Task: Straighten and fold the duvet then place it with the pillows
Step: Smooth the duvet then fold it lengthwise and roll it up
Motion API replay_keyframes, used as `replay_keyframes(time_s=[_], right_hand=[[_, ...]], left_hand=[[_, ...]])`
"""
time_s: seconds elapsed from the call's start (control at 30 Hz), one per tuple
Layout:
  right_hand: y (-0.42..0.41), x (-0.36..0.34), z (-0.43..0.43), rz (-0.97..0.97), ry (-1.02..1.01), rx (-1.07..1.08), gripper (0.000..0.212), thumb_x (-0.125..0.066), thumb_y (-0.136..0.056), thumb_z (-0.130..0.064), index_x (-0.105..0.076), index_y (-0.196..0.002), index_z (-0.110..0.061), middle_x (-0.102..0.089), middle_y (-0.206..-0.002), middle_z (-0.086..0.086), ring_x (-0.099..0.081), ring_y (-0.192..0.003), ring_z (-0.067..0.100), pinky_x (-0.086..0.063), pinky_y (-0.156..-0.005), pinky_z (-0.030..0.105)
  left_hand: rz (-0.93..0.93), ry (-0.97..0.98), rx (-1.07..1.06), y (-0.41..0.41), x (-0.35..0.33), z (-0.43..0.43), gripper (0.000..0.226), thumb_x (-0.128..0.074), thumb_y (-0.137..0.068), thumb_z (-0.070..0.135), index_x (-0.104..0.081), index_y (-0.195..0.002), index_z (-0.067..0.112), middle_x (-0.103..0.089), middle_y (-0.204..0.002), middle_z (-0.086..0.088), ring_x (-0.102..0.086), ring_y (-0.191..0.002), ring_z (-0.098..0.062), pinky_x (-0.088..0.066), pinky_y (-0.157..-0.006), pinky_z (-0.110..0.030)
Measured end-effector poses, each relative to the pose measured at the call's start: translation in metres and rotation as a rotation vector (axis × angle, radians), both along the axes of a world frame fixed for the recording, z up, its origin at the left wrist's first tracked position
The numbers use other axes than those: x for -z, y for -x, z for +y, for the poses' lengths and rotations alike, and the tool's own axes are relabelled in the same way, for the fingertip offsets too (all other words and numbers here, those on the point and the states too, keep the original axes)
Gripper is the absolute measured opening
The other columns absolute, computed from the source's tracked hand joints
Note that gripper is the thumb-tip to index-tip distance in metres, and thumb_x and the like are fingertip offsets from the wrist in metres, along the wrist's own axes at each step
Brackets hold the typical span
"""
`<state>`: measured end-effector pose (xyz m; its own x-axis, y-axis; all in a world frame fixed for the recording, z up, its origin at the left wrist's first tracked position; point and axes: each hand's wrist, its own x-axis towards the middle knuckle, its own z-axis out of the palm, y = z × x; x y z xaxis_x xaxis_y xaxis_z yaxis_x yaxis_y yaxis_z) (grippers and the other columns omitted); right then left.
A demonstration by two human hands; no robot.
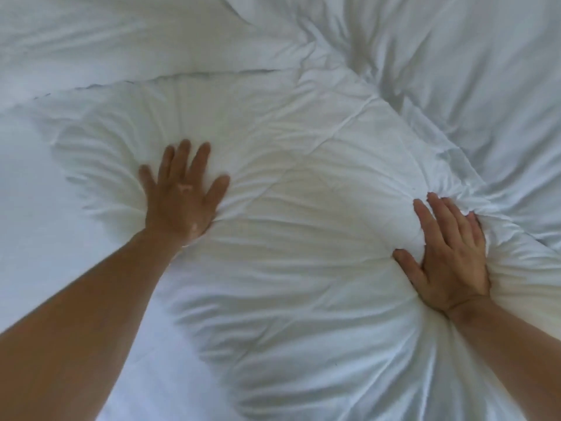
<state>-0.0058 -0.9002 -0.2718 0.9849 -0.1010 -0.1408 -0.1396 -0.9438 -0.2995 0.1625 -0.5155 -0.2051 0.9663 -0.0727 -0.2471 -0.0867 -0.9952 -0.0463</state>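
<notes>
Flattening the duvet (303, 192)
My left hand (182, 192) and right hand (449, 256) press it open-palmed, gripping nothing; uneven pushing may bunch it.

We are viewing a bedroom or similar sleeping area. White bedding (455, 56) is filling the entire view: a puffy, creased duvet (303, 189) is lying rumpled over a flat white sheet (33, 238).

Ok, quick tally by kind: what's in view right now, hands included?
hands: 2, left hand and right hand
duvet: 1
sheet: 1
pillows: 0 that I can make out
total: 4
</notes>
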Motion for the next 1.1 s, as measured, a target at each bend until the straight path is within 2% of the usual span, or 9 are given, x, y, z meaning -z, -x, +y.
replay_keyframes(time_s=[0.23,0.33,0.47,0.6,0.7,0.83,0.93,1.0,1.1], right_hand=[[0.002,-0.021,0.002,0.091,0.039,-0.052,0.084,-0.028,-0.091,-0.071,-0.018,-0.160,-0.022,-0.019,-0.167,0.006,-0.015,-0.154,0.026,-0.011,-0.125,0.052],[0.003,-0.047,-0.002,0.201,0.025,-0.119,0.089,-0.028,-0.089,-0.077,-0.012,-0.160,-0.025,-0.013,-0.168,0.005,-0.012,-0.155,0.025,-0.012,-0.124,0.052],[0.066,-0.065,-0.069,0.328,0.152,-0.583,0.089,-0.017,-0.089,-0.083,-0.002,-0.161,-0.032,0.003,-0.170,-0.001,-0.001,-0.157,0.020,-0.005,-0.125,0.051],[0.108,-0.084,-0.161,0.535,0.315,-0.466,0.092,-0.005,-0.086,-0.087,0.016,-0.158,-0.034,0.022,-0.166,-0.011,0.017,-0.154,0.008,-0.003,-0.125,0.052],[0.113,-0.087,-0.164,0.575,0.264,-0.426,0.091,-0.013,-0.089,-0.086,0.020,-0.157,-0.035,0.027,-0.164,-0.012,0.019,-0.153,0.009,-0.005,-0.126,0.050],[0.116,-0.097,-0.151,0.770,0.279,-0.347,0.086,-0.016,-0.093,-0.078,0.026,-0.155,-0.035,0.030,-0.163,-0.010,0.017,-0.154,0.018,-0.013,-0.124,0.054],[0.109,-0.134,-0.117,0.853,0.440,-0.359,0.082,-0.026,-0.099,-0.065,0.009,-0.160,-0.022,0.010,-0.169,0.001,-0.004,-0.156,0.027,-0.023,-0.121,0.056],[0.116,-0.172,-0.085,0.855,0.464,-0.480,0.081,-0.032,-0.100,-0.061,-0.001,-0.162,-0.020,-0.003,-0.170,0.004,-0.016,-0.154,0.028,-0.028,-0.119,0.052],[0.158,-0.228,-0.037,0.928,0.312,-0.618,0.079,-0.040,-0.101,-0.059,-0.005,-0.162,-0.025,-0.006,-0.170,0.001,-0.016,-0.155,0.022,-0.025,-0.123,0.042]], left_hand=[[0.190,0.223,-0.290,0.179,0.000,-0.049,0.086,-0.013,-0.085,0.078,0.002,-0.158,0.036,0.007,-0.168,0.000,0.008,-0.154,-0.022,0.002,-0.123,-0.056],[0.212,0.290,-0.067,0.266,-0.029,-0.118,0.089,-0.032,-0.084,0.080,-0.011,-0.158,0.037,-0.004,-0.168,-0.007,-0.001,-0.155,-0.029,-0.004,-0.121,-0.060],[0.269,0.337,0.192,0.388,-0.032,-0.155,0.091,-0.058,-0.076,0.074,-0.036,-0.153,0.031,-0.019,-0.165,-0.014,-0.017,-0.152,-0.034,-0.023,-0.113,-0.067],[0.319,0.279,0.306,0.448,-0.031,-0.150,0.105,-0.069,-0.060,0.070,-0.040,-0.152,0.027,-0.023,-0.163,-0.015,-0.027,-0.149,-0.035,-0.033,-0.106,-0.069],[0.263,0.290,0.080,0.442,-0.035,-0.143,0.092,-0.064,-0.075,0.069,-0.038,-0.153,0.028,-0.023,-0.163,-0.016,-0.024,-0.151,-0.035,-0.022,-0.113,-0.068],[0.519,0.186,-0.008,0.452,-0.043,-0.147,0.091,-0.036,-0.082,0.078,-0.013,-0.159,0.035,0.001,-0.168,-0.007,-0.003,-0.155,-0.031,-0.016,-0.113,-0.071],[0.657,0.332,-0.133,0.457,-0.076,-0.146,0.083,-0.015,-0.084,0.081,0.004,-0.156,0.044,0.021,-0.164,0.012,0.020,-0.152,-0.013,-0.005,-0.123,-0.054],[0.730,0.483,-0.225,0.469,-0.102,-0.133,0.075,-0.019,-0.090,0.076,-0.008,-0.156,0.043,0.008,-0.164,0.020,0.007,-0.153,-0.008,-0.010,-0.125,-0.045],[0.786,0.462,-0.333,0.515,-0.147,-0.103,0.062,-0.025,-0.101,0.056,-0.023,-0.156,0.029,-0.009,-0.166,0.007,-0.014,-0.153,-0.015,-0.017,-0.123,-0.039]])
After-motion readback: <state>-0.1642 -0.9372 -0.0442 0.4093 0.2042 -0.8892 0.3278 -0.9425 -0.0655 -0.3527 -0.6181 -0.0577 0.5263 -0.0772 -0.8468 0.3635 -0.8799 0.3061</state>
